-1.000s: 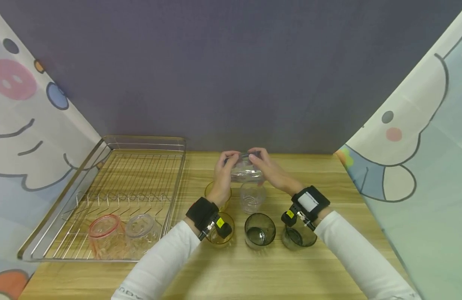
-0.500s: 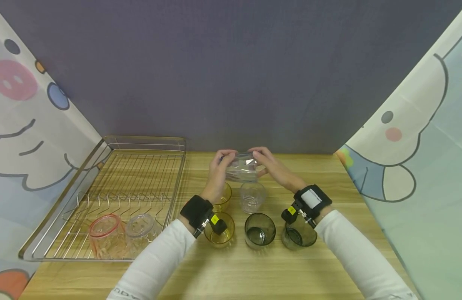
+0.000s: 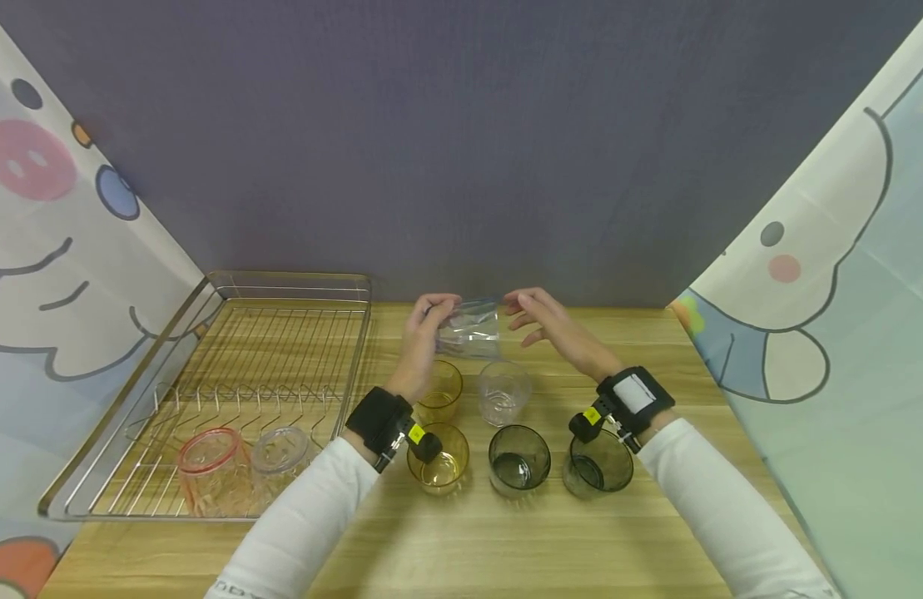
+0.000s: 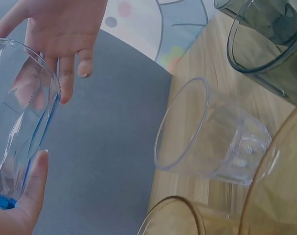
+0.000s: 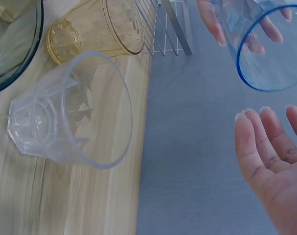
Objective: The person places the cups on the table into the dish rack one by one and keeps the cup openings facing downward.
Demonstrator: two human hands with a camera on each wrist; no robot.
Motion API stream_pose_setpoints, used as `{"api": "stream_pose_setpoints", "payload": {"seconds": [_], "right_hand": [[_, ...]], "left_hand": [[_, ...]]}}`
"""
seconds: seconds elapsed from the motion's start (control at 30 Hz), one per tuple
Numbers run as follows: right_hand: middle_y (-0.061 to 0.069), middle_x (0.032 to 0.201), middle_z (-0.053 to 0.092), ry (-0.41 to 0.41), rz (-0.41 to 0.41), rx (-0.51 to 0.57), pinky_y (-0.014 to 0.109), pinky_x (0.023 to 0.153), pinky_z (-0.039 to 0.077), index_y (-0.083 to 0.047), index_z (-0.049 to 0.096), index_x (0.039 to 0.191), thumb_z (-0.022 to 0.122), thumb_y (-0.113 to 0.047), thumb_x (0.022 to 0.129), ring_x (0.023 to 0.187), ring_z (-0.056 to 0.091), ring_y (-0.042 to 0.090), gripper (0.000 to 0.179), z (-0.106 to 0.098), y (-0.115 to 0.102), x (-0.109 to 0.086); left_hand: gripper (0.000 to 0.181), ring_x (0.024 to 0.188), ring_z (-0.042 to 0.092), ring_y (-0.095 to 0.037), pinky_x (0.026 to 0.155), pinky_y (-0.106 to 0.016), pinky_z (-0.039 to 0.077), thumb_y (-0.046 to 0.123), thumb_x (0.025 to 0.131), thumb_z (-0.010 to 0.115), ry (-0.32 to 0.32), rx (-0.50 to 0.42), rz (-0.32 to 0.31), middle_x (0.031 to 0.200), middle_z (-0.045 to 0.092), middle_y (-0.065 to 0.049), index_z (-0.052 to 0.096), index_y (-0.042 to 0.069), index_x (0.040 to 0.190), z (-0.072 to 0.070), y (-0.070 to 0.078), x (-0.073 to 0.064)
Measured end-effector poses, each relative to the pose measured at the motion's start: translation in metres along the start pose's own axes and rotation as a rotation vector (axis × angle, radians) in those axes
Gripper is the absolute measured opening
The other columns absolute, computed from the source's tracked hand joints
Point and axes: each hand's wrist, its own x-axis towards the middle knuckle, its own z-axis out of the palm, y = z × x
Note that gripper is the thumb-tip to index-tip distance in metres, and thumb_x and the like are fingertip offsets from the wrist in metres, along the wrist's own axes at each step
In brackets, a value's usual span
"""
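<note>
Metal wire is forming the drying rack (image 3: 292, 284) at the far left, where a red-rimmed glass (image 3: 214, 478) and, just to its right, a clear glass on the rack (image 3: 280, 466) are resting near the front edge. Farther right, the left hand (image 3: 422, 337) is gripping a blue-tinted glass (image 3: 468, 333), its fingers curling around the base end while the thumb is pressing on the near side. That glass is lying sideways in the air above the back of the tabletop (image 3: 461, 549), its blue-edged mouth facing right. Below this hand, the rear amber glass (image 3: 444, 395) and the front amber glass (image 3: 446, 470) are standing upright, one behind the other. Next along, a clear tumbler (image 3: 504, 395) is standing behind the middle smoky glass (image 3: 519, 462), both mouth up. Beyond the blue-tinted glass, the right hand (image 3: 547, 323) is hovering just beside its mouth, the fingers released, well extended and slightly bent, a small gap showing between fingertips and rim. Under the right wrist, the right smoky glass (image 3: 599, 470) is standing upright.
</note>
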Motion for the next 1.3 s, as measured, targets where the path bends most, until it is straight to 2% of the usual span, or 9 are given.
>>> {"api": "stream_pose_setpoints", "payload": {"seconds": [0.17, 0.4, 0.63, 0.77, 0.87, 0.97, 1.03, 1.17, 1.3], "right_hand": [[0.025, 0.137, 0.045, 0.016, -0.005, -0.006, 0.059, 0.093, 0.047, 0.001, 0.038, 0.141, 0.031, -0.04, 0.105, 0.12, 0.047, 0.044, 0.055, -0.004, 0.0, -0.002], [0.025, 0.134, 0.047, 0.056, -0.033, 0.001, 0.055, 0.09, 0.049, 0.003, 0.038, 0.139, 0.031, -0.04, 0.105, 0.118, 0.048, 0.043, 0.055, -0.012, 0.003, -0.004], [0.026, 0.133, 0.047, 0.115, -0.036, 0.004, 0.046, 0.087, 0.05, 0.003, 0.038, 0.139, 0.03, -0.041, 0.105, 0.117, 0.048, 0.044, 0.057, -0.026, 0.005, -0.01], [0.026, 0.133, 0.048, 0.138, -0.013, 0.0, 0.044, 0.087, 0.05, 0.004, 0.037, 0.14, 0.029, -0.044, 0.105, 0.116, 0.049, 0.042, 0.06, -0.035, 0.008, -0.013], [0.024, 0.131, 0.048, 0.154, 0.004, -0.019, 0.044, 0.087, 0.05, 0.004, 0.037, 0.14, 0.028, -0.046, 0.104, 0.116, 0.049, 0.041, 0.062, -0.04, 0.013, -0.016], [0.024, 0.13, 0.049, 0.168, 0.021, -0.042, 0.042, 0.086, 0.051, 0.005, 0.037, 0.14, 0.028, -0.047, 0.104, 0.115, 0.05, 0.04, 0.064, -0.044, 0.019, -0.018], [0.024, 0.129, 0.049, 0.172, 0.032, -0.057, 0.04, 0.085, 0.051, 0.005, 0.037, 0.14, 0.028, -0.047, 0.104, 0.114, 0.051, 0.038, 0.064, -0.046, 0.021, -0.019], [0.028, 0.129, 0.049, 0.181, 0.035, -0.062, 0.038, 0.085, 0.051, 0.005, 0.038, 0.14, 0.028, -0.048, 0.104, 0.114, 0.051, 0.038, 0.065, -0.05, 0.025, -0.019], [0.031, 0.13, 0.048, 0.204, 0.02, -0.065, 0.041, 0.087, 0.049, 0.005, 0.04, 0.138, 0.028, -0.048, 0.104, 0.114, 0.05, 0.039, 0.064, -0.055, 0.027, -0.02]], "left_hand": [[0.026, 0.094, 0.056, -0.011, 0.059, -0.02, 0.041, 0.022, 0.098, 0.048, 0.004, 0.0, 0.011, 0.108, 0.058, 0.003, 0.056, 0.004, 0.115, -0.006, 0.002, 0.001], [0.027, 0.105, 0.054, -0.016, 0.085, -0.025, 0.043, 0.02, 0.097, 0.049, -0.014, 0.02, 0.04, 0.124, 0.057, -0.014, 0.055, 0.002, 0.116, -0.013, 0.004, 0.003], [0.032, 0.115, 0.05, -0.022, 0.097, -0.035, 0.046, 0.018, 0.098, 0.048, -0.048, 0.078, 0.048, 0.131, 0.053, -0.021, 0.052, -0.005, 0.12, -0.023, 0.003, 0.003], [0.034, 0.116, 0.048, -0.024, 0.109, -0.041, 0.034, 0.017, 0.099, 0.047, -0.051, 0.111, 0.073, 0.129, 0.053, -0.022, 0.051, -0.008, 0.12, -0.03, 0.004, 0.003], [0.029, 0.108, 0.051, -0.02, 0.098, -0.034, 0.045, 0.019, 0.1, 0.045, -0.041, 0.085, 0.038, 0.12, 0.055, -0.012, 0.054, -0.002, 0.118, -0.035, 0.007, 0.005], [0.022, 0.089, 0.056, -0.011, 0.071, -0.02, 0.053, 0.022, 0.101, 0.044, -0.02, 0.019, -0.025, 0.105, 0.057, 0.001, 0.057, 0.009, 0.112, -0.039, 0.01, 0.005], [0.018, 0.075, 0.058, -0.008, 0.056, -0.019, 0.055, 0.023, 0.102, 0.043, -0.015, -0.064, -0.077, 0.096, 0.057, 0.004, 0.058, 0.016, 0.109, -0.042, 0.011, 0.005], [0.018, 0.065, 0.059, -0.006, 0.054, -0.016, 0.054, 0.022, 0.103, 0.04, -0.008, -0.184, -0.13, 0.094, 0.058, 0.004, 0.058, 0.017, 0.108, -0.048, 0.014, 0.005], [0.019, 0.07, 0.06, -0.005, 0.058, -0.017, 0.054, 0.024, 0.104, 0.039, 0.002, -0.161, -0.142, 0.096, 0.057, 0.005, 0.058, 0.02, 0.107, -0.055, 0.019, 0.005]]}}
